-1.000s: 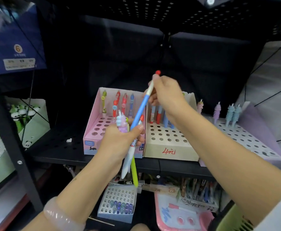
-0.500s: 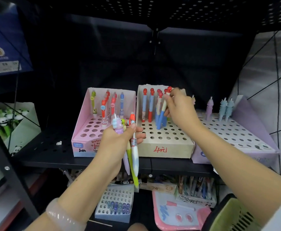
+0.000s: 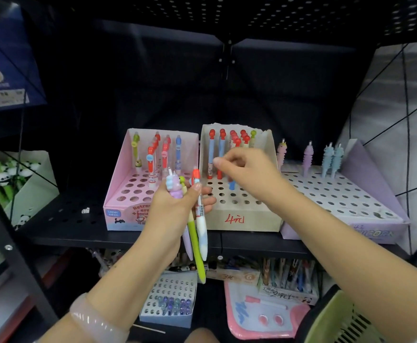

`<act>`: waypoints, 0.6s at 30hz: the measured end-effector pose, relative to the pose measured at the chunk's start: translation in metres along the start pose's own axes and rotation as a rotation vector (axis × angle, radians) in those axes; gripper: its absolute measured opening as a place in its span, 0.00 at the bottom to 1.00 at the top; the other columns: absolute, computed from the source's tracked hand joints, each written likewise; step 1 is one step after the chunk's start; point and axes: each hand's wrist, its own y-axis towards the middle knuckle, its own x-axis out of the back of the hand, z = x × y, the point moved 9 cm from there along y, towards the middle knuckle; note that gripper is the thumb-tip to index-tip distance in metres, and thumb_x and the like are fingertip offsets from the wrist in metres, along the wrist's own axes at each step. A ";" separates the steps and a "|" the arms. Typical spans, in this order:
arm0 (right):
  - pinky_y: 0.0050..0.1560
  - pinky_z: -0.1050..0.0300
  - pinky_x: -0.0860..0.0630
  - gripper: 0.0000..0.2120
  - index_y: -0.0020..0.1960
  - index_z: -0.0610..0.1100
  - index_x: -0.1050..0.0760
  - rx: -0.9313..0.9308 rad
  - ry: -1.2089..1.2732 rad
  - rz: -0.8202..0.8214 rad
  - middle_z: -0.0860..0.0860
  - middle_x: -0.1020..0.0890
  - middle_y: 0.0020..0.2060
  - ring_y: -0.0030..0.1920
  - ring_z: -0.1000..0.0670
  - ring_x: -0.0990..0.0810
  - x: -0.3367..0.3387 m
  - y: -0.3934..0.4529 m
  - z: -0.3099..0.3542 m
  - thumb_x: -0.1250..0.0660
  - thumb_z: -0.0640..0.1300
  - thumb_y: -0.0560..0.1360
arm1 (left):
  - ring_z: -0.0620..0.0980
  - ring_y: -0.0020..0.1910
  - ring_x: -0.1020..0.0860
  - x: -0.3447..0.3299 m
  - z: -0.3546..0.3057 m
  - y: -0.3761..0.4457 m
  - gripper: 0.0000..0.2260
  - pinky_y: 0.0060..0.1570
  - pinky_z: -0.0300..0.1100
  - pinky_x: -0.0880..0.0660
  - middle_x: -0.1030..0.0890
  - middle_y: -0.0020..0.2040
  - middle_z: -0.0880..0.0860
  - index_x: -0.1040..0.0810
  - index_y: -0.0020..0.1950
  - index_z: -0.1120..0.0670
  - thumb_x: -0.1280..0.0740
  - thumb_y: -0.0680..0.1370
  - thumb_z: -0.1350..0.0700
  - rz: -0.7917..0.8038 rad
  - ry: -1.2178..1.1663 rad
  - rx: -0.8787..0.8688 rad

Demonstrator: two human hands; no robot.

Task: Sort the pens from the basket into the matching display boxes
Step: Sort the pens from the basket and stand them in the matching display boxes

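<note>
A: What is the left hand (image 3: 171,211) doing, low in the middle of the frame?

B: Its fingers are curled round a bundle of 3 pens: a lilac pen with a pastel unicorn top (image 3: 174,188), a lime-green pen (image 3: 196,246) hanging lowest, and a white pen with a red cap (image 3: 200,219). The thumb presses across them. A pale bangle (image 3: 96,320) sits on that wrist.

A: And the right hand (image 3: 249,172)?

B: It is at center frame, over the beige display box (image 3: 239,219) marked in red on its front. The fingers are bent, with thumb and forefinger pointing left toward the red-capped pens (image 3: 221,154) standing in the back rows. Whether they pinch anything I cannot tell. A blue pen end (image 3: 231,185) shows just under the palm, set in a hole.

A: The other boxes?

B: A pink display box (image 3: 118,191) sits left of the beige one, touching it, with several upright pens at the back. A lilac display box (image 3: 351,201) on the right holds 4 spiral-bodied pens. All 3 stand on a black perforated shelf (image 3: 61,219). The green basket (image 3: 338,323) shows at the lower right corner.
</note>
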 end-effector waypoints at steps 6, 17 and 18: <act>0.33 0.63 0.29 0.09 0.39 0.46 0.23 -0.111 0.229 0.285 0.50 0.23 0.34 0.34 0.55 0.26 -0.042 -0.011 0.008 0.34 0.48 0.76 | 0.52 0.32 0.17 -0.005 -0.002 -0.004 0.06 0.31 0.38 0.22 0.16 0.36 0.52 0.26 0.53 0.58 0.35 0.77 0.62 0.053 0.103 -0.034; 0.36 0.67 0.23 0.08 0.43 0.43 0.21 -0.194 0.571 0.229 0.53 0.20 0.29 0.32 0.56 0.21 -0.047 -0.004 0.002 0.35 0.46 0.76 | 0.45 0.25 0.22 0.016 -0.013 -0.007 0.07 0.30 0.38 0.22 0.19 0.31 0.54 0.25 0.50 0.66 0.37 0.78 0.62 0.021 0.211 -0.026; 0.36 0.67 0.23 0.08 0.41 0.43 0.21 -0.170 0.533 0.210 0.54 0.20 0.28 0.31 0.57 0.21 -0.047 -0.002 0.007 0.34 0.45 0.76 | 0.45 0.26 0.22 0.020 -0.014 -0.007 0.07 0.30 0.38 0.22 0.19 0.33 0.55 0.25 0.50 0.66 0.37 0.78 0.62 0.001 0.210 -0.025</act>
